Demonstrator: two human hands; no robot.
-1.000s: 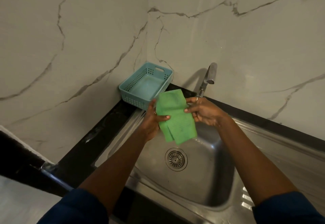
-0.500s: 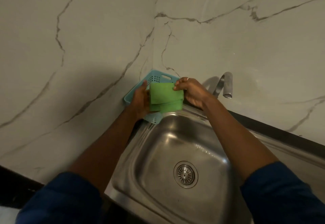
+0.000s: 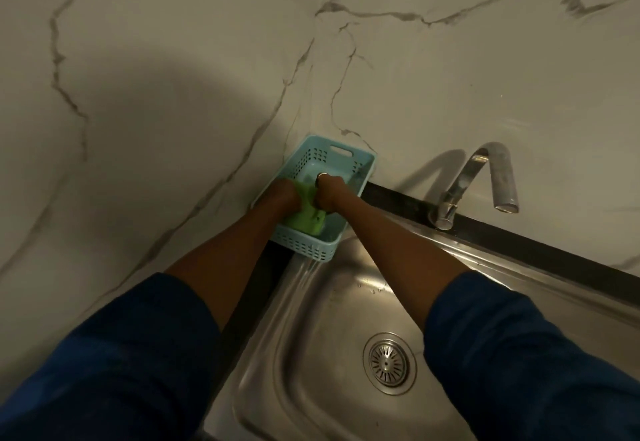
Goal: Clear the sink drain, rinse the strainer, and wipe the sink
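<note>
A folded green cloth (image 3: 306, 218) lies inside the light blue plastic basket (image 3: 311, 250) in the wall corner. My left hand (image 3: 282, 194) and my right hand (image 3: 329, 189) are both down in the basket, fingers on the cloth, pressing it against the basket floor. Most of the cloth is hidden under my hands. The steel sink (image 3: 311, 336) is below, with its round metal strainer (image 3: 388, 362) seated in the drain. The chrome tap (image 3: 485, 177) stands at the back right, and no water runs from it.
Marble walls meet in a corner right behind the basket. A black counter strip (image 3: 519, 243) runs behind the sink rim. My blue sleeves fill the lower corners of the view.
The cloth was held open above the sink, then folded small. Both hands carried it up and left and lowered it into the blue basket.
</note>
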